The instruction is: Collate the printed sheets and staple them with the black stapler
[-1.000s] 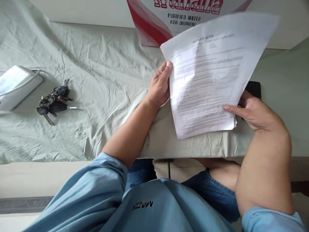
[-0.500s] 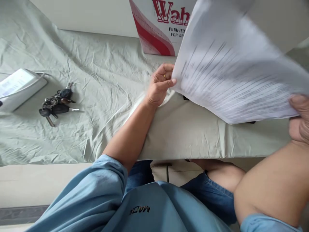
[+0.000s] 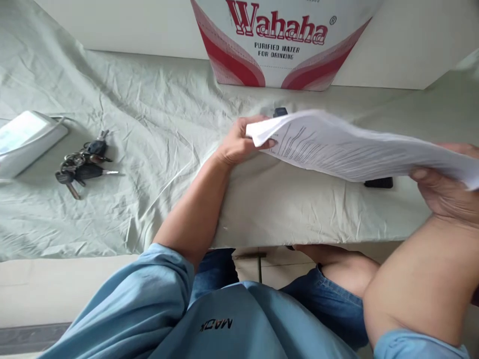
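Paper sheets [image 3: 348, 152], a thin printed stack, hung nearly flat between the two hands, clear of the cloth beneath them. At the stack's near-left corner the left hand [image 3: 239, 142] had its thumb and fingers pinched shut on the edge, thumb under the corner and fingers curled over the top. At the opposite end the right hand [image 3: 445, 192] gripped the far edge of the same stack, thumb pressed on the underside of the sheets, fingers mostly hidden behind them; it was closed on the paper.

Under the held sheets lay a pale green cloth [image 3: 157, 124], wrinkled, covering the table. A dark flat object [image 3: 378, 183] showed just below the stack, close to the right hand's grip, resting on the cloth; what it was could not be told. Another small dark thing [image 3: 280, 112] peeked out just beyond the left hand's grip.

Behind both grips stood a carton [image 3: 279, 42] printed "Wahaha, purified water for drinking". Well away from the left hand, a bunch of keys [image 3: 83, 163] lay on the cloth, and just past them a white device [image 3: 26, 139] with a cable.
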Motion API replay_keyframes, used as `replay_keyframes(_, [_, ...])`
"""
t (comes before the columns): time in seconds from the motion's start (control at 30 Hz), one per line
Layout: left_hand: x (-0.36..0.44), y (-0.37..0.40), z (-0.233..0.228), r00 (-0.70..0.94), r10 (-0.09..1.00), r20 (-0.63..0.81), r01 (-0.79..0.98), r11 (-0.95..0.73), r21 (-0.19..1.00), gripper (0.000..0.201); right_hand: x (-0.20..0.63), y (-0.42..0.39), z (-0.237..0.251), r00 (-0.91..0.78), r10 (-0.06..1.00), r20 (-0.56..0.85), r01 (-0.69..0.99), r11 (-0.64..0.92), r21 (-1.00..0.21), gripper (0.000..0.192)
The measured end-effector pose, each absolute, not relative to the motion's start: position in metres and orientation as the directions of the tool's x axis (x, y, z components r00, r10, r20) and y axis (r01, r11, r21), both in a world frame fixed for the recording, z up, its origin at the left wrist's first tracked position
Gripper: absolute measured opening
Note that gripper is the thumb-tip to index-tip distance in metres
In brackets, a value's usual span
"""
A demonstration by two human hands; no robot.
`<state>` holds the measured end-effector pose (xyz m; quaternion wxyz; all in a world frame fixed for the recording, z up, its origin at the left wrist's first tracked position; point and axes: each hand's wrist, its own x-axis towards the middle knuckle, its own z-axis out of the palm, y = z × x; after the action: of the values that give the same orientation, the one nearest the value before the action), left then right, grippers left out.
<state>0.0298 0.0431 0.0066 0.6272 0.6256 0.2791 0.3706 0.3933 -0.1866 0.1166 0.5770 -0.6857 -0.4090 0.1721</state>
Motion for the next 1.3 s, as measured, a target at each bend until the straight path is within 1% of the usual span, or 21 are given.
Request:
replay_keyframes(0.07, [0.028,0.042,0.012,0.596,0.801,0.055,-0.004,-0.065,0.998,0.053,0.391,-0.185,0.119,0.593,0.789,0.162,0.363,-0.082,-0.928,0.072])
replay_keyframes(0.13, [0.028,0.039,0.015,0.596,0.803,0.013,0.052,-0.055,0.997,0.055,0.383,-0.180,0.123,0.577,0.809,0.108,0.354,-0.128,-0.927,0.075])
replay_keyframes(0.23, [0.031,0.037,0.012,0.582,0.813,-0.008,0.024,-0.008,1.000,0.061,0.370,-0.174,0.131,0.513,0.856,0.064,0.343,-0.136,-0.929,0.076])
replay_keyframes(0.27, [0.032,0.037,0.011,0.579,0.815,-0.010,0.010,0.005,1.000,0.064,0.369,-0.175,0.133,0.501,0.865,0.034,0.354,-0.170,-0.920,0.075])
replay_keyframes(0.33, [0.031,0.038,0.010,0.571,0.821,-0.015,-0.007,0.023,1.000,0.067,0.374,-0.179,0.136,0.504,0.861,-0.069,0.417,-0.313,-0.853,0.070])
replay_keyframes(0.4, [0.029,0.040,0.011,0.574,0.818,-0.035,0.000,0.043,0.999,0.067,0.387,-0.184,0.137,0.524,0.828,-0.200,0.473,-0.478,-0.740,0.068])
replay_keyframes(0.43, [0.027,0.040,0.013,0.588,0.807,-0.055,0.015,0.057,0.998,0.066,0.394,-0.187,0.136,0.540,0.803,-0.252,0.463,-0.533,-0.708,0.070])
replay_keyframes(0.47, [0.025,0.040,0.017,0.612,0.787,-0.079,0.037,0.071,0.997,0.066,0.400,-0.188,0.135,0.554,0.780,-0.290,0.426,-0.565,-0.706,0.075])
replay_keyframes(0.53, [0.022,0.037,0.025,0.679,0.723,-0.125,0.087,0.090,0.992,0.065,0.406,-0.189,0.133,0.571,0.760,-0.310,0.336,-0.561,-0.757,0.086])
replay_keyframes(0.6, [0.020,0.034,0.034,0.754,0.636,-0.160,0.142,0.080,0.987,0.065,0.403,-0.186,0.132,0.553,0.782,-0.287,0.294,-0.505,-0.811,0.088])
replay_keyframes(0.67, [0.021,0.032,0.042,0.819,0.543,-0.186,0.192,0.045,0.980,0.066,0.390,-0.180,0.131,0.484,0.828,-0.284,0.303,-0.463,-0.833,0.081])
replay_keyframes(0.73, [0.024,0.030,0.047,0.867,0.451,-0.213,0.241,-0.005,0.971,0.062,0.372,-0.173,0.129,0.377,0.874,-0.307,0.317,-0.433,-0.844,0.075])
replay_keyframes(0.83, [0.028,0.029,0.049,0.890,0.362,-0.276,0.329,-0.091,0.940,0.054,0.346,-0.160,0.119,0.201,0.926,-0.320,0.296,-0.369,-0.881,0.064])
replay_keyframes(0.9, [0.030,0.028,0.049,0.882,0.356,-0.309,0.371,-0.121,0.921,0.049,0.333,-0.152,0.108,0.167,0.943,-0.289,0.282,-0.326,-0.902,0.054])
replay_keyframes(0.97, [0.031,0.028,0.048,0.879,0.360,-0.312,0.370,-0.105,0.923,0.045,0.325,-0.146,0.095,0.208,0.946,-0.248,0.278,-0.300,-0.912,0.049])
replay_keyframes(1.03, [0.031,0.029,0.046,0.882,0.377,-0.284,0.336,-0.078,0.939,0.042,0.325,-0.142,0.084,0.270,0.932,-0.241,0.264,-0.312,-0.913,0.050])
replay_keyframes(1.13, [0.032,0.032,0.044,0.875,0.419,-0.243,0.292,-0.058,0.955,0.042,0.333,-0.140,0.074,0.305,0.903,-0.303,0.246,-0.382,-0.891,0.053])
replay_keyframes(1.23, [0.033,0.033,0.041,0.858,0.458,-0.232,0.298,-0.076,0.952,0.044,0.341,-0.139,0.071,0.304,0.884,-0.356,0.239,-0.432,-0.870,0.054])
replay_keyframes(1.3, [0.035,0.033,0.040,0.850,0.478,-0.223,0.314,-0.118,0.942,0.038,0.343,-0.138,0.071,0.314,0.876,-0.365,0.222,-0.442,-0.869,0.054])
